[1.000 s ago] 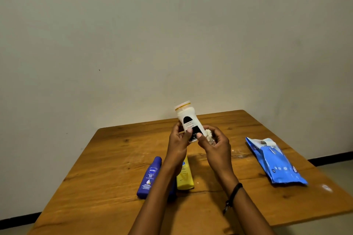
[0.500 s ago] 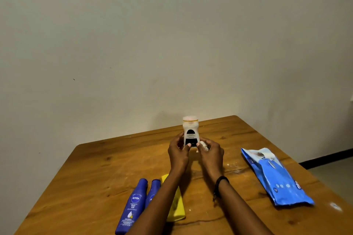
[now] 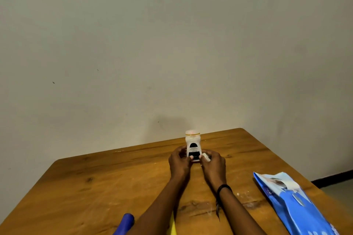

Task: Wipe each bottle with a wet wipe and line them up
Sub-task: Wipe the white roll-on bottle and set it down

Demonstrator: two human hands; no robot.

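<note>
A small white bottle [image 3: 193, 142] with a black label and a gold band stands upright near the far edge of the wooden table [image 3: 95, 187]. My left hand [image 3: 179, 162] grips its base from the left. My right hand [image 3: 214, 166] pinches the base from the right and also holds a crumpled white wet wipe [image 3: 206, 156] in its fingers. At the bottom edge the tip of a blue bottle [image 3: 125, 222] shows, with a sliver of a yellow bottle [image 3: 172, 227] beside my left forearm.
A blue pack of wet wipes [image 3: 294, 202] lies at the right of the table, its flap peeled back. A plain wall rises just behind the table's far edge. A dark skirting strip and floor show at the far right.
Both hands have carried the white bottle forward and down from mid-air to stand upright at the table's far side. The blue and yellow bottles have slid toward the bottom of the view.
</note>
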